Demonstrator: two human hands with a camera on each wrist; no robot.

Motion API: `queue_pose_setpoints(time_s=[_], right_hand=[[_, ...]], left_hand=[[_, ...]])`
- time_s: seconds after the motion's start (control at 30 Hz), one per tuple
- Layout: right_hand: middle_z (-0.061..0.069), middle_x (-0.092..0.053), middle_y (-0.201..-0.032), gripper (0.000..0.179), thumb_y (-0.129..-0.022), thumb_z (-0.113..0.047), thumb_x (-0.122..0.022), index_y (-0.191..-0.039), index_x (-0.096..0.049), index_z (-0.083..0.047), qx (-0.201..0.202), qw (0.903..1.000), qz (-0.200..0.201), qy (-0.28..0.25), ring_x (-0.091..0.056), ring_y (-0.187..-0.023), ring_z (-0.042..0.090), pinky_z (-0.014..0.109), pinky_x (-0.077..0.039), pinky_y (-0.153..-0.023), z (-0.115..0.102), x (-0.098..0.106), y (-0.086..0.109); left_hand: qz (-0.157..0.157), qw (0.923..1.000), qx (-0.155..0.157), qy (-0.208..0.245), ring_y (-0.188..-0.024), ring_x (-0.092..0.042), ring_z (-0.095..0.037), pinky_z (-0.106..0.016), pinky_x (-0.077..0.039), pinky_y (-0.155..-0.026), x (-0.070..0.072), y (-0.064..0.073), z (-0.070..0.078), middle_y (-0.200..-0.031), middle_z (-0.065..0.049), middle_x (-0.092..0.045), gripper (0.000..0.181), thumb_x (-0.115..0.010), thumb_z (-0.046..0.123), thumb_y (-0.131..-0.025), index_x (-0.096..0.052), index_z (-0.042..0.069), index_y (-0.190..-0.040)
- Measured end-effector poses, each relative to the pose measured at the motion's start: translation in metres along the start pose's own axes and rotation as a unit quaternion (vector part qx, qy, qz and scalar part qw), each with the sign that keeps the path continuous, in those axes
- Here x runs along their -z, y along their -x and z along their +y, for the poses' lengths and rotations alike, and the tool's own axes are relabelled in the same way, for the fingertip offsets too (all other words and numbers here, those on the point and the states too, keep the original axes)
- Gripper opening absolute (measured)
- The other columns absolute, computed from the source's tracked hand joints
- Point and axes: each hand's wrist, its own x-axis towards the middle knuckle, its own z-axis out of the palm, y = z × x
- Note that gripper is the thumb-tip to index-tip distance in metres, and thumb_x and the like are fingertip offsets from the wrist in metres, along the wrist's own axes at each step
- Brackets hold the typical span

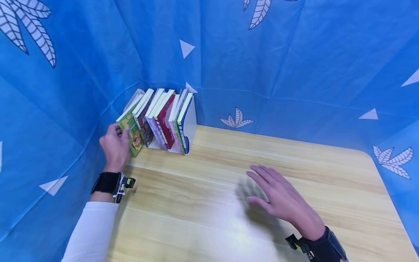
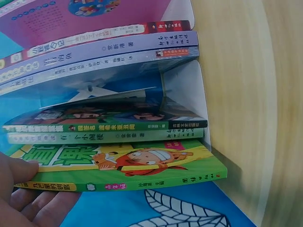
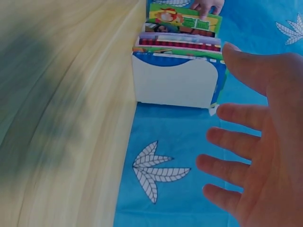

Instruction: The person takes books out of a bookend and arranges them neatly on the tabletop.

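At the left end of a row of upright books, my left hand (image 1: 115, 145) pinches a green children's book (image 1: 133, 136) with a cartoon cover. In the left wrist view the thumb lies on its cover and the fingers pass behind its spine (image 2: 142, 184). Beside it stand a thin pale-green book (image 2: 109, 136), lilac books (image 2: 118, 52) and a dark red book (image 1: 166, 125), held in a white book rack (image 1: 191, 125). Over the table my right hand (image 1: 281, 194) hovers, fingers spread and holding nothing; in the right wrist view its palm (image 3: 279, 151) shows.
The light wooden table (image 1: 294, 156) has a rounded far right corner. Blue cloth (image 1: 235, 65) with white leaf and triangle prints hangs along its back and sides. The book row stands near the back left corner, close to the cloth.
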Motion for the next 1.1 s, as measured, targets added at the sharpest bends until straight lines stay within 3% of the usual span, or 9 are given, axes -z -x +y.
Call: queue_pose_setpoints(time_s=[0.47,0.93,1.1], right_hand=[[0.012,-0.050,-0.159,0.071,-0.098,-0.053,-0.066,-0.153,-0.049,-0.012,0.017,0.9997,-0.003,-0.016,-0.050,-0.145,0.035,0.054,-0.044,-0.118,-0.007,-0.009,-0.014],[0.012,-0.050,-0.159,0.073,-0.097,-0.048,-0.070,-0.155,-0.046,-0.013,0.027,0.9991,-0.020,-0.028,-0.051,-0.144,0.034,0.052,-0.045,-0.118,-0.015,-0.015,-0.031],[0.012,-0.050,-0.159,0.073,-0.097,-0.050,-0.069,-0.156,-0.046,-0.012,0.032,0.9986,-0.031,-0.028,-0.052,-0.144,0.033,0.051,-0.046,-0.118,-0.017,-0.021,-0.035]], left_hand=[[0.062,0.9978,-0.021,-0.012,-0.094,-0.074,-0.050,-0.060,-0.055,-0.089,0.024,0.019,0.001,-0.106,-0.034,-0.074,0.039,-0.074,0.023,-0.098,-0.068,-0.011,-0.116],[0.033,0.9980,-0.030,-0.045,-0.092,-0.069,-0.053,-0.058,-0.044,-0.080,0.060,0.044,0.015,-0.109,-0.037,-0.072,0.037,-0.064,0.019,-0.104,-0.060,-0.013,-0.121],[0.026,0.9968,-0.045,-0.061,-0.087,-0.071,-0.051,-0.038,-0.042,-0.070,0.071,0.052,0.019,-0.107,-0.036,-0.073,0.037,-0.064,0.019,-0.104,-0.060,-0.013,-0.121]])
